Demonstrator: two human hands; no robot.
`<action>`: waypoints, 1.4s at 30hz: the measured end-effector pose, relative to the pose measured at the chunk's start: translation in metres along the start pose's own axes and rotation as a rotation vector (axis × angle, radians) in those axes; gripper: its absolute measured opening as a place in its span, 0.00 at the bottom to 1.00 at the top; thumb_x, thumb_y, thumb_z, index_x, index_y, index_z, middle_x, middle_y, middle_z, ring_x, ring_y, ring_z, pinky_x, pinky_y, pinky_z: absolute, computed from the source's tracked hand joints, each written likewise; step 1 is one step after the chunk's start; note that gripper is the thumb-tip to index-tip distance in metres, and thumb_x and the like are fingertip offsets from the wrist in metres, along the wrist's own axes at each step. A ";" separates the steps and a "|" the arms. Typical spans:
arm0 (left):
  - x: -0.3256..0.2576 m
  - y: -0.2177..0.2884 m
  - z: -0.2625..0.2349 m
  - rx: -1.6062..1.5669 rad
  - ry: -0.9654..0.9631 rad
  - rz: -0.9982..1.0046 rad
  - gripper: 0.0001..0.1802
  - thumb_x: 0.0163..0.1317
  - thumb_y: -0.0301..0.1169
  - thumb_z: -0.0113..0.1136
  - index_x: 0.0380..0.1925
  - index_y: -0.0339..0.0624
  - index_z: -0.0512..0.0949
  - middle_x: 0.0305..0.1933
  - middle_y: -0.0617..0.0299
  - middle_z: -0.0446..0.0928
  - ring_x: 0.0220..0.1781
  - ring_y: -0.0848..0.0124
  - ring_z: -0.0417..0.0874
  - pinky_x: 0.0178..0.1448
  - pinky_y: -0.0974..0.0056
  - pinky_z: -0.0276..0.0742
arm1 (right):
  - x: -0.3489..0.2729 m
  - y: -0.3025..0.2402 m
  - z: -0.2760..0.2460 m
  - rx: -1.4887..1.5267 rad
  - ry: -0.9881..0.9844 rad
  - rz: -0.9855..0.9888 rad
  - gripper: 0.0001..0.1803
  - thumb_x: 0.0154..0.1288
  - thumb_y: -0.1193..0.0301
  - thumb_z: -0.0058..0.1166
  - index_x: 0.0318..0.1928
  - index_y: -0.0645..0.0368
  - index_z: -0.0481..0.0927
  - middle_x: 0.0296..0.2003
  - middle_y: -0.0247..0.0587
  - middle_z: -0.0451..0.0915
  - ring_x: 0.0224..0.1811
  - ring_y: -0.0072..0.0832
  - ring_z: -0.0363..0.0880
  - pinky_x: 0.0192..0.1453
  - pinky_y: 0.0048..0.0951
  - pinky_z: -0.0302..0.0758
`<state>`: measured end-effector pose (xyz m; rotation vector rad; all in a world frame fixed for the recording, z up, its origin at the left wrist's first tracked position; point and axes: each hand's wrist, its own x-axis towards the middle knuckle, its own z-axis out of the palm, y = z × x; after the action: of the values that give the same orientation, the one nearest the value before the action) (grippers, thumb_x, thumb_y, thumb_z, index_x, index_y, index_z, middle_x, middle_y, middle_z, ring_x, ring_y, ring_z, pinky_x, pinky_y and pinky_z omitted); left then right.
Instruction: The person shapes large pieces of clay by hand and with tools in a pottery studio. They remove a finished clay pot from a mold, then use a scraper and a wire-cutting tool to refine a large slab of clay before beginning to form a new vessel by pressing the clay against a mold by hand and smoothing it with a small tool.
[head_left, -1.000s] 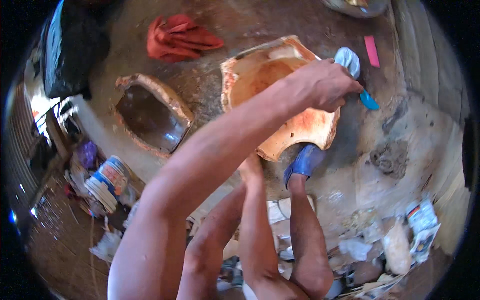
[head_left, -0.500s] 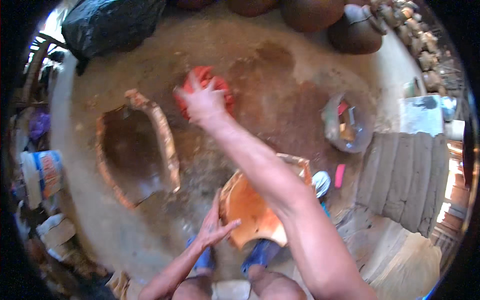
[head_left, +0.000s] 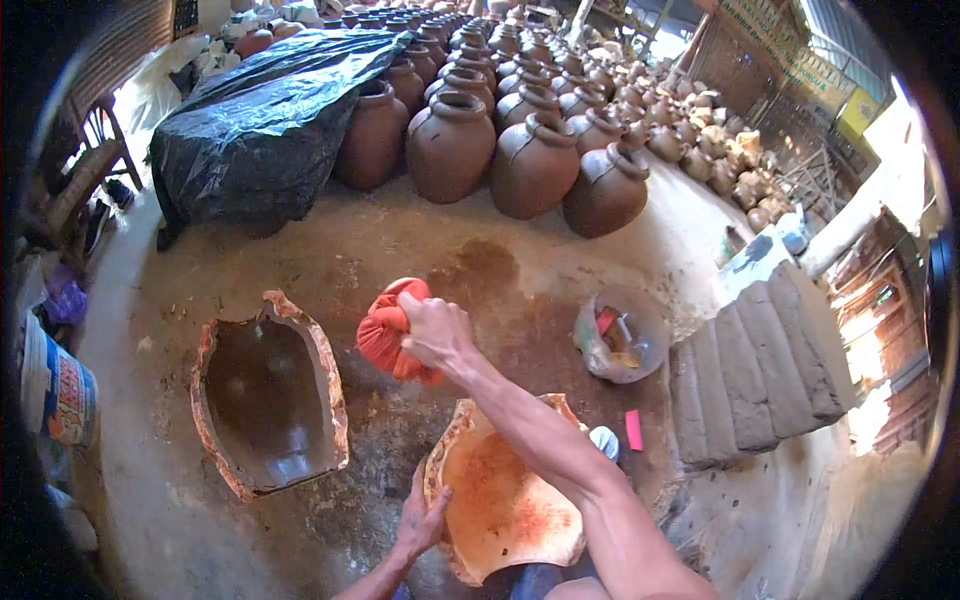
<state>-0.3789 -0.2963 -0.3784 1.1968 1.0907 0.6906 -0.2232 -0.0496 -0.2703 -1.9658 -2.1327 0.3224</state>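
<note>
My right hand (head_left: 436, 332) is closed around the gathered neck of a red cloth bundle (head_left: 383, 335), out in front of me. In front of my legs stands a hollow, orange half-shell clay mould (head_left: 500, 505) with a chipped, rough rim; reddish powdery smudges mark its inside. My left hand (head_left: 420, 518) grips its left rim, thumb on the inner side and fingers along the outside. Crossing over the mould, my right forearm hides part of its right side. To the left lies a second half-shell mould (head_left: 334, 385), dark inside, with a broken-looking orange rim.
A clear plastic tub (head_left: 622, 340) with small tools stands to the right, near a pink strip (head_left: 633, 430). Beyond it lies a stack of grey clay slabs (head_left: 750, 370). Rows of brown clay pots (head_left: 450, 150) and a black plastic sheet (head_left: 260, 130) line the back. A bucket (head_left: 60, 385) stands left.
The view has tilted up, bringing the rows of pots into sight. My right hand, spread over the red bundle before, now has it gripped. My left hand stays at the mould's rim.
</note>
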 end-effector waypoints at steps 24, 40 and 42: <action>-0.018 -0.044 0.023 -0.946 0.021 -0.010 0.25 0.82 0.38 0.44 0.72 0.38 0.66 0.69 0.54 0.75 0.67 0.63 0.78 0.73 0.57 0.72 | -0.390 -0.029 0.011 0.714 0.222 0.126 0.14 0.59 0.76 0.69 0.45 0.64 0.81 0.36 0.36 0.84 0.39 0.22 0.81 0.48 0.30 0.79; -0.034 -0.013 0.012 -0.924 -0.084 -0.217 0.38 0.81 0.56 0.35 0.75 0.36 0.63 0.78 0.50 0.67 0.77 0.57 0.70 0.82 0.54 0.62 | -0.297 0.012 0.033 0.643 0.468 -0.040 0.19 0.59 0.76 0.69 0.49 0.64 0.79 0.38 0.50 0.84 0.41 0.39 0.88 0.47 0.36 0.81; -0.033 -0.011 0.027 -0.912 -0.083 -0.137 0.38 0.81 0.55 0.35 0.76 0.36 0.62 0.78 0.51 0.67 0.77 0.58 0.69 0.81 0.54 0.62 | -0.302 0.011 0.032 0.612 0.632 -0.039 0.19 0.58 0.76 0.70 0.49 0.65 0.79 0.37 0.49 0.83 0.41 0.40 0.88 0.46 0.37 0.81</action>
<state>-0.3668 -0.3392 -0.3798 0.3577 0.6419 0.8829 -0.1986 -0.3502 -0.3090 -1.4184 -1.4430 0.2574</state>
